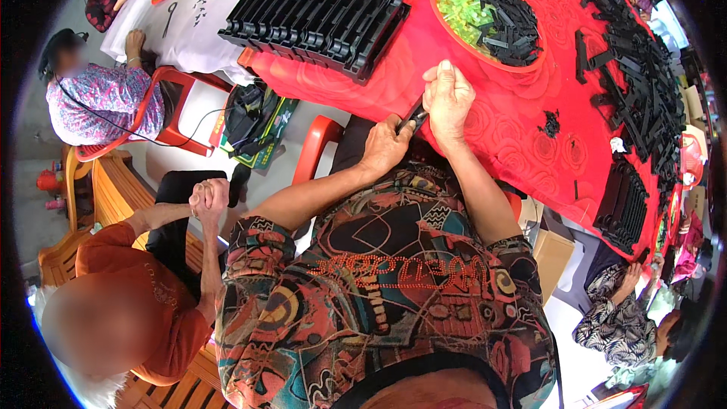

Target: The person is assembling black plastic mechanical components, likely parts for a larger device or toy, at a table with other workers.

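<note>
A short black plastic strip point(414, 117) spans the gap between my two hands, just off the near edge of the red-covered table. My left hand point(386, 145) is closed around its lower end. The fingers of my right hand point(448, 98) are curled together at its upper end, thumb on top; whether a smaller part sits in that pinch is hidden. Beyond my right hand stands an orange-rimmed round tray point(542, 59) with yellow-green clear plastic pieces point(463, 6) on its left side and black strips point(509, 26) on its right.
Left of the tray lies a row of ribbed black plastic parts point(314, 19). Loose black parts point(632, 79) heap along the right side of the red tablecloth point(515, 132), near another black stack point(622, 208). A person in an orange shirt point(144, 295) sits close at my left. A red chair point(316, 148) stands nearby.
</note>
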`<state>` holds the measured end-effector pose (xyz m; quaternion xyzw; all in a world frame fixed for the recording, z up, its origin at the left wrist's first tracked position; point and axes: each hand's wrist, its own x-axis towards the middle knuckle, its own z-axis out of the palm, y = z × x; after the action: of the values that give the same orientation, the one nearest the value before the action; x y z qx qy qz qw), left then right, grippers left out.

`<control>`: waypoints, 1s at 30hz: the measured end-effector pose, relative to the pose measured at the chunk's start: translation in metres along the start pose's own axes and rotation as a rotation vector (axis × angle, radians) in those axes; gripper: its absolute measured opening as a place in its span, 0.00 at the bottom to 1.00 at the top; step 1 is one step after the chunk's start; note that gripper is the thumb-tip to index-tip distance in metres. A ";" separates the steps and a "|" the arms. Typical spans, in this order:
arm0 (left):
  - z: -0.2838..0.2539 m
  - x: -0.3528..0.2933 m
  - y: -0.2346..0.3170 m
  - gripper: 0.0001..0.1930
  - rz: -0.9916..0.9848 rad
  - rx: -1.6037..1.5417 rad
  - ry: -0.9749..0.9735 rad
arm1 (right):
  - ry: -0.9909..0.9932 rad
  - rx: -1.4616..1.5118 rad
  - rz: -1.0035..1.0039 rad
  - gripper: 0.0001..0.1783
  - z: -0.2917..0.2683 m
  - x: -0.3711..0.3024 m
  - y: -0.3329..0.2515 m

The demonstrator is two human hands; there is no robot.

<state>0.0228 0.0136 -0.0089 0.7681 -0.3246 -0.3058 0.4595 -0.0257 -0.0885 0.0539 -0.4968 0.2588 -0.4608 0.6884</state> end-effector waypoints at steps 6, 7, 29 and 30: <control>0.002 0.002 0.000 0.15 0.046 -0.025 -0.012 | 0.030 -0.171 -0.071 0.19 0.001 0.002 0.002; 0.002 0.002 -0.002 0.15 0.046 -0.052 -0.017 | 0.028 -0.167 -0.080 0.19 0.001 0.002 0.003; -0.061 0.001 0.062 0.16 0.512 -0.044 0.042 | 0.381 0.227 -0.050 0.13 -0.118 0.006 -0.024; -0.069 0.008 0.063 0.15 0.575 0.021 0.084 | 0.368 0.184 -0.091 0.13 -0.115 0.006 -0.024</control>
<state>0.0669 0.0189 0.0735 0.6612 -0.5128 -0.1275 0.5326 -0.1257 -0.1465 0.0336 -0.3505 0.3146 -0.5961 0.6503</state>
